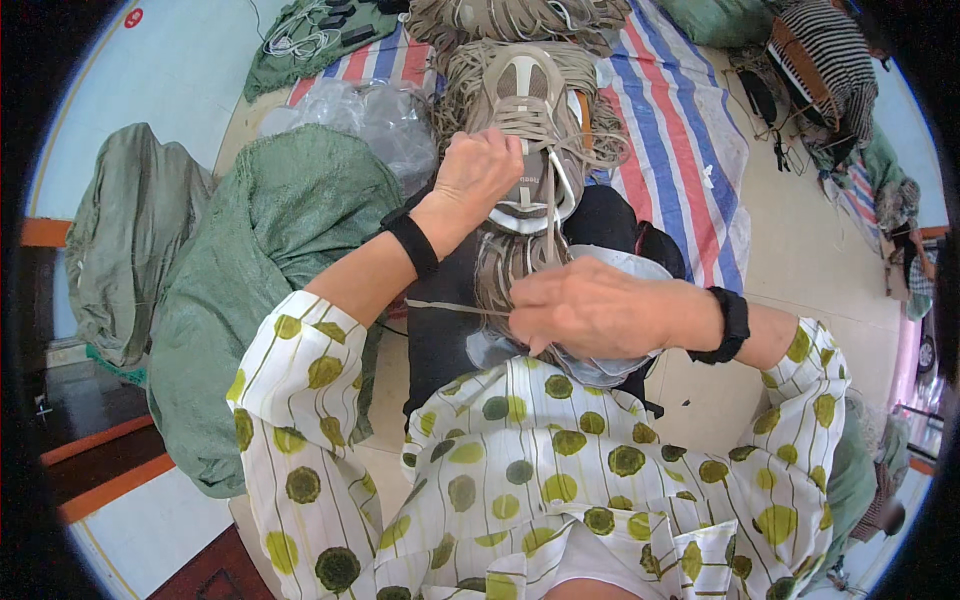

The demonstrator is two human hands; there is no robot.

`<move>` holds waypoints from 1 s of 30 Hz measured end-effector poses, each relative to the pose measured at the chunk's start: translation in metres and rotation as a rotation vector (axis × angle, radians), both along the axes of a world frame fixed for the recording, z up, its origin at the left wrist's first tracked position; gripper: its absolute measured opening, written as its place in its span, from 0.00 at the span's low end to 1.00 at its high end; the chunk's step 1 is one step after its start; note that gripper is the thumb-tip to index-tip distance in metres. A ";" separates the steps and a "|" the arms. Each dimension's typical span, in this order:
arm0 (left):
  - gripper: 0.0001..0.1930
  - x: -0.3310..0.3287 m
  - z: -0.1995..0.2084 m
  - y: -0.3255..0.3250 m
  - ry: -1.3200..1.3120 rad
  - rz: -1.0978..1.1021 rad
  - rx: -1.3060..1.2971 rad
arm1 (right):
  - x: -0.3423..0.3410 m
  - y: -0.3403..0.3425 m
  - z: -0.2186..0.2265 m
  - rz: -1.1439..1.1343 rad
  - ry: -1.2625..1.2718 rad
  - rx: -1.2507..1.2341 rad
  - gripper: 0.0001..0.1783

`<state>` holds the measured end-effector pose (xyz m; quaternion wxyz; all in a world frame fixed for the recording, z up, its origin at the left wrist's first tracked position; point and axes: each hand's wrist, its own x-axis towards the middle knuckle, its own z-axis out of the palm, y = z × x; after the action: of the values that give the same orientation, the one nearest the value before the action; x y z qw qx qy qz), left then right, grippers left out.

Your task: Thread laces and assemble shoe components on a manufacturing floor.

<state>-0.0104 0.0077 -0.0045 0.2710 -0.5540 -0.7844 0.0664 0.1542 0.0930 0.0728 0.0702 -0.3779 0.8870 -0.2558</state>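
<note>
A beige and brown sneaker (520,90) lies in front of me, its toe pointing away and laces crossing its upper. At the left side of its opening my left hand (480,172) is closed, fingers curled against the sneaker's edge. My right hand (595,308), a little blurred, is pinched nearer my body. A flat beige shoelace (550,205) runs from the sneaker down to it, and a loose end sticks out to its left. Under the sneaker and my right hand lie bundles of brown laces (495,275). Some fingertips are hidden.
Green woven sacks (265,270) stand at my left, beside clear plastic bags (375,125). A striped tarp (675,120) covers floor ahead. More laces (500,20) are heaped beyond the sneaker. A whitish plastic piece (620,262) lies by my right hand. Bags and a striped cloth (830,60) lie far right.
</note>
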 end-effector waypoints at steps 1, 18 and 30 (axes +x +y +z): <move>0.03 0.000 -0.002 0.001 0.003 0.000 -0.002 | 0.000 0.005 0.002 -0.033 -0.056 -0.084 0.05; 0.08 0.131 0.044 -0.030 -0.921 -0.694 0.034 | -0.023 0.069 -0.037 -0.880 -0.567 -0.530 0.15; 0.08 -0.008 0.019 0.008 -0.419 -0.018 0.270 | -0.062 0.047 -0.054 -0.882 -1.042 -0.809 0.14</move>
<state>-0.0186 0.0154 0.0150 0.1745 -0.5213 -0.8203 -0.1577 0.0925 0.1402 0.0189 0.2254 0.1808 0.6461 -0.7065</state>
